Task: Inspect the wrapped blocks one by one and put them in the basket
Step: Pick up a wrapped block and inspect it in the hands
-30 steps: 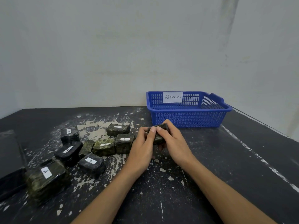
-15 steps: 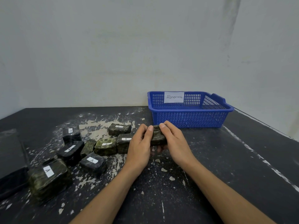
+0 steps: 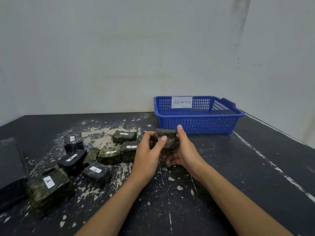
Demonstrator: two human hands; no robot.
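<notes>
Both hands meet at the centre of the frame, a little below the middle, and share one block (image 3: 167, 140). The left hand (image 3: 146, 154) is curled round the block's left side, its thumb laid flat across the near face and its fingers wrapped out of sight behind. The right hand (image 3: 185, 150) grips the right side: one fingertip stands up at the block's upper right corner, and the other fingers curl beneath it, their tips showing under the block between the two palms. The block is dark, mottled green and wrapped in shiny film; it is held clear of the table (image 3: 255, 176), tilted with its top edge away from the camera, and no tag shows on the faces in view. The blue basket (image 3: 196, 125) sits just beyond and to the right of the hands, right of centre in the frame, against the wall (image 3: 119, 57); the raised fingertip overlaps its near wall in the picture, though whether it touches cannot be told. A white label (image 3: 181, 102) reading "Abnormal" hangs on the basket's far wall. The other blocks (image 3: 110, 155) lie scattered on the table at the lower left of the frame, left of the left hand; the nearest of them sits just beside that hand's knuckles. Most carry a small white tag (image 3: 48, 182) marked "A" on top. A flat dark box (image 3: 10, 167) lies at the left edge. The black table is flecked with pale chipped patches.
</notes>
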